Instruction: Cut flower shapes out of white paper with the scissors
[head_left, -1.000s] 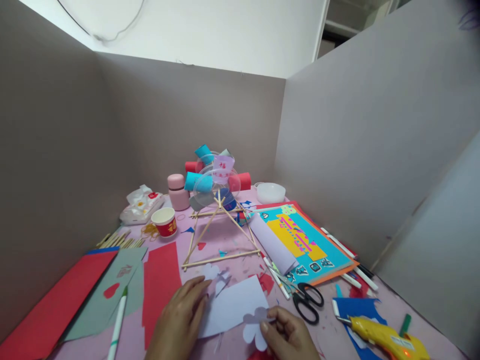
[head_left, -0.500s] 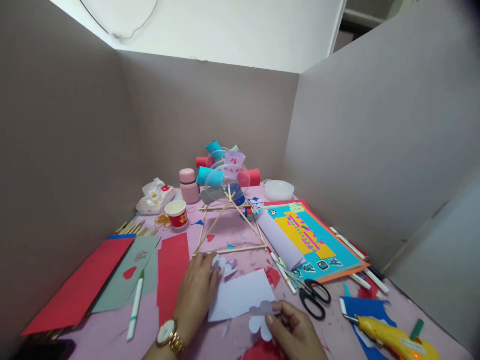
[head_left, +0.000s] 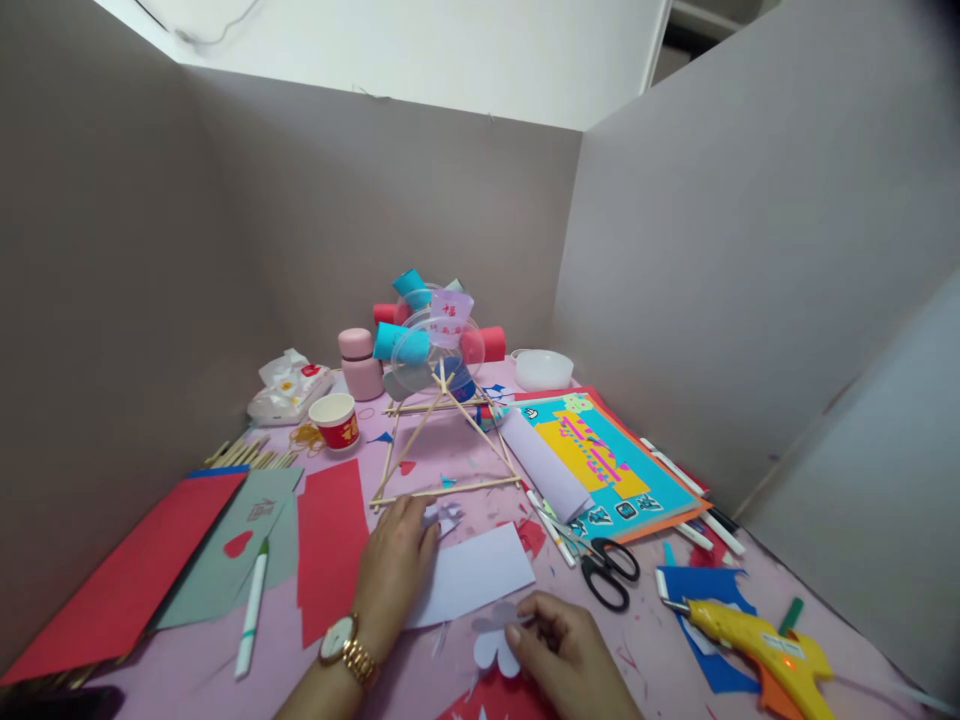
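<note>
The pale lilac paper flower (head_left: 491, 645), petals scalloped, was pinched in the right hand (head_left: 566, 665) fingers low on the desk (head_left: 660, 660). The left hand (head_left: 394, 570) lay flat, released, on the lilac sheet (head_left: 476, 585). Scissors (head_left: 607, 570) lay just right; bare pink desk beyond them.

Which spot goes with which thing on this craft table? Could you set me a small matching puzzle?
Things:
1. yellow hot glue gun
2. black-handled scissors
3. red paper cup
4. pale flower-shaped paper cutout

Places:
A. in the right hand
B. far right front, on blue paper
C. left of the wooden stick frame
D. below the colourful poster

Pairs: 1-B, 2-D, 3-C, 4-A
</note>
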